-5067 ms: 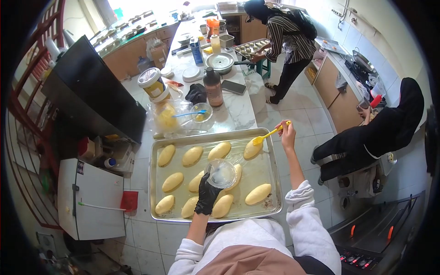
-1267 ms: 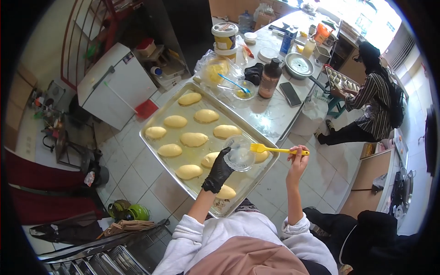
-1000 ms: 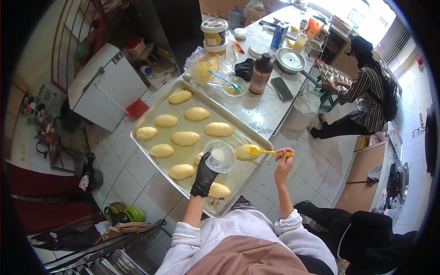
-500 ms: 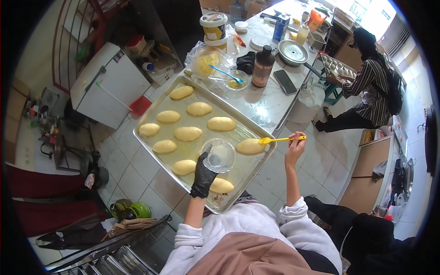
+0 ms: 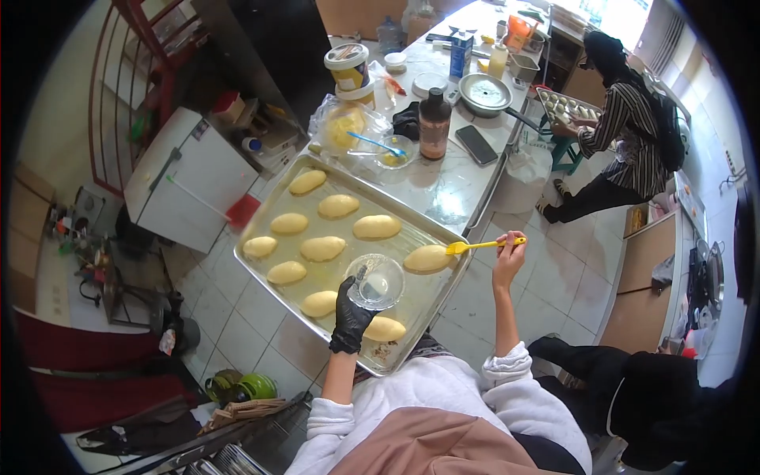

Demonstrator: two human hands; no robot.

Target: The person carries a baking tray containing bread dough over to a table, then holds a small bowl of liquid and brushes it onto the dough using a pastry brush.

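Observation:
My left hand [image 5: 353, 318], in a black glove, grips a small clear bowl [image 5: 378, 283] above the tray. The bowl hides part of what lies under it. Bare, my right hand [image 5: 511, 252] is closed on the handle of a yellow pastry brush [image 5: 483, 245]. The brush head touches the right end of an oval dough bun [image 5: 427, 258] near the tray's right edge. Several more glossy pale buns [image 5: 322, 248] lie spread over the large metal baking tray [image 5: 277, 279]. The tray's far edge is against the table, its near edge close to my body.
On the marble table [image 5: 443, 190] stand a brown bottle [image 5: 434, 124], a phone [image 5: 476, 146], a bowl with a blue brush [image 5: 396, 150], a pan [image 5: 485, 94] and tubs [image 5: 348, 70]. A co-worker [image 5: 629, 127] at right holds another tray [image 5: 568, 109]. A dark-clothed person [image 5: 641, 388] is close by at lower right.
The view has shifted slightly, so the table and co-worker sit further left and the tray a little lower. The brush stays at the right end of the same bun. Both hands keep their hold.

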